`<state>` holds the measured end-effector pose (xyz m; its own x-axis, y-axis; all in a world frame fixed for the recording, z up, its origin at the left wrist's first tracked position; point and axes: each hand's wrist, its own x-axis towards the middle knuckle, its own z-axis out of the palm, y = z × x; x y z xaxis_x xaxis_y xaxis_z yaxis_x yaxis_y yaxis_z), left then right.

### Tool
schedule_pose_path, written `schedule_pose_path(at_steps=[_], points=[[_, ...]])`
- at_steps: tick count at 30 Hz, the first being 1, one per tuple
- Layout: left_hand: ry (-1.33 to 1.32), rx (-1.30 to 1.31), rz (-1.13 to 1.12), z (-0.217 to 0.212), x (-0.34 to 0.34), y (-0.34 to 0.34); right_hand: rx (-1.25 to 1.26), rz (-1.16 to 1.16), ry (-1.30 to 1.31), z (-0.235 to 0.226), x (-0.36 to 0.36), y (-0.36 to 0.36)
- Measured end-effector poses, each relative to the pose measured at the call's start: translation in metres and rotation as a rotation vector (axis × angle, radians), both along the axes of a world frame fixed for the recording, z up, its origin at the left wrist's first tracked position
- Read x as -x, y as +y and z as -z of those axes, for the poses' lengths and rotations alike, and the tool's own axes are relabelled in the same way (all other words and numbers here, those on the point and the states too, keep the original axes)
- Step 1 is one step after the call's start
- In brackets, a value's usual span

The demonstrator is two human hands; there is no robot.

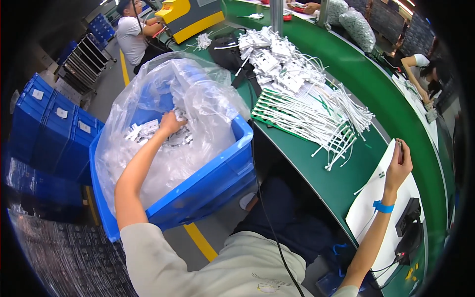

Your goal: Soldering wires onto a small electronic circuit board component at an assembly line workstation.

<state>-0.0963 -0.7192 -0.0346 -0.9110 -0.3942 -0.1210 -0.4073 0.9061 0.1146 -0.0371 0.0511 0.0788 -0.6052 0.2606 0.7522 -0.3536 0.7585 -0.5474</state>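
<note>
Inside a blue bin (208, 180) lined with a clear plastic bag (116, 133), my left hand (170, 123) reaches down to a heap of small white parts (143, 131). Its fingers are curled among them, and the tips are partly hidden, so I cannot make out what they hold. Over a white sheet (368, 210) on the green table, my right hand (399, 166) is raised with its fingers pinched around a small dark thing that I cannot name. A blue wrist strap (383, 207) circles that wrist. Two tiny green pieces (381, 174) lie on the sheet.
White parts with cable-like leads (277, 62) are piled on the table (316, 171); more leads (302, 116) lie in rows over a green rack. Black boxes (408, 218) sit right. Blue crates (59, 121) stand left. Co-workers (133, 34) work nearby, one at a yellow machine (193, 20).
</note>
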Motion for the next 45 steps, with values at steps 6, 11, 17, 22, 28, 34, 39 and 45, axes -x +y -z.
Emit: schedule_pose_path(at_steps=[6, 11, 17, 22, 28, 34, 39, 45], points=[[0.143, -0.245, -0.075, 0.023, 0.019, -0.033, 0.063, 0.019, 0.006, -0.005, -0.016, 0.003], [0.213, -0.531, -0.036, 0.006, 0.0, -0.067, -0.003, -0.075, -0.063, -0.02, -0.028, -0.029], [0.375, -0.602, 0.011, -0.17, -0.054, -0.023, 0.344, -0.129, -0.295, -0.025, -0.073, -0.001], [0.49, -0.861, 0.408, -0.281, -0.109, 0.197, 0.357, -0.311, -0.321, -0.048, -0.082, -0.04], [-0.249, -1.447, 0.716, -0.245, -0.094, 0.417, 0.417, -0.344, -0.149, -0.074, -0.114, -0.083], [-0.265, -1.542, 0.844, -0.217, -0.093, 0.482, 0.416, -0.325, -0.1, -0.079, -0.128, -0.085], [-0.316, -1.523, 0.919, -0.195, -0.101, 0.496, 0.3, -0.226, -0.085, -0.077, -0.134, -0.085], [-0.355, -1.553, 0.875, -0.186, -0.1, 0.494, 0.365, -0.199, -0.191, -0.066, -0.131, -0.093]])
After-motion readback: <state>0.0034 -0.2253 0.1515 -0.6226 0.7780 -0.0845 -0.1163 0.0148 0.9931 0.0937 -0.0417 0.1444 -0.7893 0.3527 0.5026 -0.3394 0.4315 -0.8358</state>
